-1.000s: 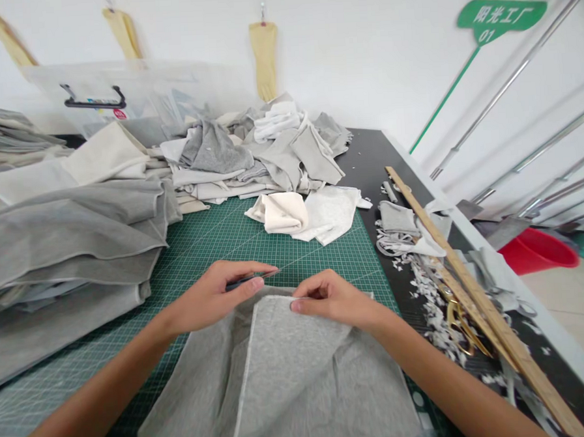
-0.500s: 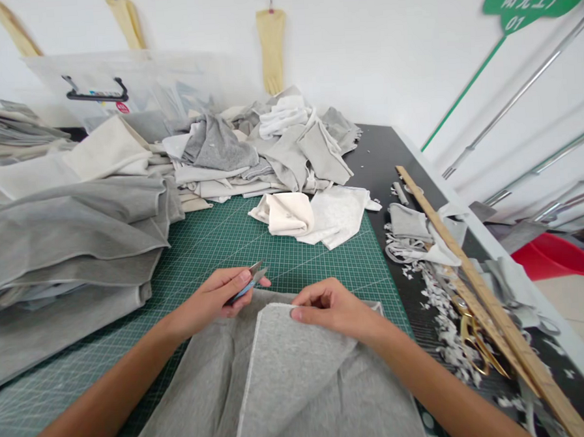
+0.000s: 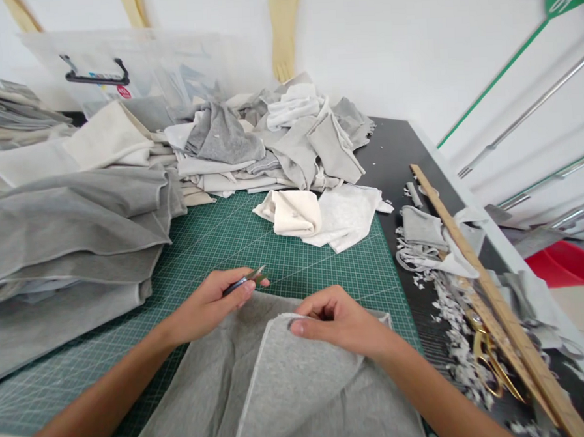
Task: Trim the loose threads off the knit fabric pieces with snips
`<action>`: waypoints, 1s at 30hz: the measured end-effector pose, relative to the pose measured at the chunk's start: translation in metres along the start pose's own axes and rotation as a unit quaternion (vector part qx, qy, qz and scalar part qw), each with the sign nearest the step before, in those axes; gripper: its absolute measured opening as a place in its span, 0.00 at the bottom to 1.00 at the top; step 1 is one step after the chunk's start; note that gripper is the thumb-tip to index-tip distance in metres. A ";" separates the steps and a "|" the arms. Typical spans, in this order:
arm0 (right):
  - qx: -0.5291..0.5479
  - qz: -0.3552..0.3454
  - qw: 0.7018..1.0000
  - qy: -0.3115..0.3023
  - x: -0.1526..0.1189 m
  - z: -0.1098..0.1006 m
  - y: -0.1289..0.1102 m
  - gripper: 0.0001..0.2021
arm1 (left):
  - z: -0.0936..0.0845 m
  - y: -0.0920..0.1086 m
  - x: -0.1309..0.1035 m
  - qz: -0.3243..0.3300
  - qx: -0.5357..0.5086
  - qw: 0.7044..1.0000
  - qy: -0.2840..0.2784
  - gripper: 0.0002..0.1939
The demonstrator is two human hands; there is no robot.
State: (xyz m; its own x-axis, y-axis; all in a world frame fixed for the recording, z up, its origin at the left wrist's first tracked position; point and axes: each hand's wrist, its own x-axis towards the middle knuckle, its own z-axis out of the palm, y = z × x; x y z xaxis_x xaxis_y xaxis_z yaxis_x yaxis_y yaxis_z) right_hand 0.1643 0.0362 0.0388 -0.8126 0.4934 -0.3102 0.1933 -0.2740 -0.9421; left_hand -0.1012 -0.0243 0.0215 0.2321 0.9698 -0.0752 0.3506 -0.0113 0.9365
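A large grey cloth (image 3: 301,387) lies over the front of the green cutting mat (image 3: 215,248), one corner folded up with a pale stitched edge. My left hand (image 3: 222,297) is closed around small thread snips (image 3: 246,281), whose blades point right, just above the cloth's far edge. With thumb and fingers, my right hand (image 3: 329,317) pinches the folded corner of the grey cloth. The blades are a short way left of that corner, not touching it.
Grey fabric stacks (image 3: 68,237) fill the left; a scrap heap (image 3: 278,141) lies at the back before a clear plastic box (image 3: 167,75). Cream and white pieces (image 3: 296,213) sit on the mat. Wooden rulers (image 3: 491,280), gold scissors (image 3: 490,358) and shreds lie right.
The view has shifted slightly. In my left hand the snips have turned, their blades lower and closer together. My right hand still pinches the cloth corner.
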 end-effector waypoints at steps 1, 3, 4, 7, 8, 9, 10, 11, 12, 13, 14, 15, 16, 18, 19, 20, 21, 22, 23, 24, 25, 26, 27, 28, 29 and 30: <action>0.005 0.004 1.000 -0.004 0.000 0.000 0.000 0.21 | 0.000 0.000 -0.001 0.000 0.003 1.000 0.006 0.18; 0.005 0.015 1.000 0.001 0.000 -0.001 0.003 0.21 | -0.001 0.000 -0.002 0.003 0.015 1.000 0.017 0.17; 0.003 0.018 1.000 0.010 0.000 -0.001 0.006 0.21 | -0.001 0.001 -0.002 0.006 0.023 0.999 0.021 0.17; -0.002 0.021 0.999 0.043 0.002 -0.001 0.015 0.22 | -0.001 0.004 -0.001 0.017 0.052 0.998 0.023 0.16; -0.003 0.019 0.999 0.051 0.003 -0.001 0.017 0.22 | -0.001 0.004 0.000 0.020 0.055 0.998 0.023 0.17; -0.003 0.016 0.998 0.061 0.004 0.000 0.019 0.23 | -0.001 0.004 0.001 0.022 0.057 0.998 0.022 0.17; -0.003 0.014 0.997 0.072 0.005 0.001 0.020 0.23 | -0.001 0.004 0.002 0.022 0.055 0.998 0.021 0.17; -0.001 0.012 0.996 0.085 0.006 0.002 0.020 0.23 | -0.001 0.005 0.002 0.021 0.053 0.998 0.020 0.18; 0.001 0.010 0.995 0.100 0.007 0.003 0.020 0.23 | -0.002 0.005 0.002 0.019 0.049 0.998 0.018 0.18; 0.005 0.009 0.993 0.117 0.007 0.004 0.019 0.22 | -0.003 0.006 0.001 0.016 0.046 0.999 0.011 0.19; 0.007 0.010 0.991 0.134 0.007 0.004 0.019 0.22 | -0.004 0.007 0.000 0.012 0.044 0.999 0.000 0.19; 0.006 0.009 0.989 0.150 0.007 0.005 0.019 0.23 | -0.005 0.009 -0.002 0.007 0.042 0.999 -0.015 0.20; 0.004 0.007 0.986 0.164 0.007 0.005 0.019 0.23 | -0.005 0.012 -0.004 0.002 0.043 0.999 -0.030 0.20; -0.001 -0.003 0.983 0.186 0.006 0.006 0.020 0.22 | -0.005 0.018 -0.009 -0.012 0.038 0.997 -0.069 0.21; -0.003 -0.010 0.981 0.195 0.005 0.006 0.021 0.22 | -0.003 0.022 -0.011 -0.022 0.034 0.995 -0.089 0.20; -0.005 -0.016 0.979 0.202 0.005 0.006 0.023 0.21 | 0.000 0.026 -0.013 -0.035 0.025 0.993 -0.111 0.20; -0.007 -0.021 0.978 0.209 0.005 0.006 0.024 0.21 | 0.003 0.030 -0.014 -0.048 0.018 0.990 -0.129 0.20; -0.009 -0.025 0.976 0.216 0.004 0.006 0.025 0.21 | 0.007 0.033 -0.015 -0.063 0.015 0.988 -0.140 0.19; -0.011 -0.029 0.975 0.221 0.004 0.006 0.027 0.21 | 0.011 0.036 -0.015 -0.077 0.015 0.986 -0.146 0.19; -0.013 -0.032 0.974 0.225 0.004 0.006 0.028 0.21 | 0.015 0.038 -0.014 -0.091 0.020 0.985 -0.146 0.19; -0.014 -0.031 0.974 0.226 0.004 0.005 0.028 0.21 | 0.019 0.039 -0.014 -0.106 0.026 0.984 -0.141 0.19; -0.012 -0.029 0.974 0.226 0.004 0.005 0.029 0.21 | 0.022 0.039 -0.013 -0.119 0.028 0.983 -0.136 0.18; -0.009 -0.027 0.974 0.225 0.004 0.004 0.029 0.20 | 0.025 0.038 -0.012 -0.130 0.025 0.982 -0.132 0.16; -0.005 -0.024 0.975 0.222 0.005 0.004 0.029 0.20 | 0.027 0.037 -0.012 -0.138 0.020 0.981 -0.131 0.16; 0.002 -0.022 0.975 0.221 0.004 0.003 0.028 0.20 | 0.028 0.035 -0.012 -0.143 0.006 0.981 -0.130 0.15; 0.011 -0.022 0.975 0.219 0.004 0.003 0.028 0.20 | 0.028 0.032 -0.011 -0.148 -0.014 0.980 -0.129 0.16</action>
State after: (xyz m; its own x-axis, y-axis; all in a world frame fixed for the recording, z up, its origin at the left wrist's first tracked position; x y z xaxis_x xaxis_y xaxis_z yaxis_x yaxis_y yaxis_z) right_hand 0.1646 0.0283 0.0114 -0.5056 0.8091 -0.2995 0.1485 -0.2603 -0.9540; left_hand -0.0669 -0.0425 0.0430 0.3479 0.8354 -0.4255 0.4124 0.2712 0.8697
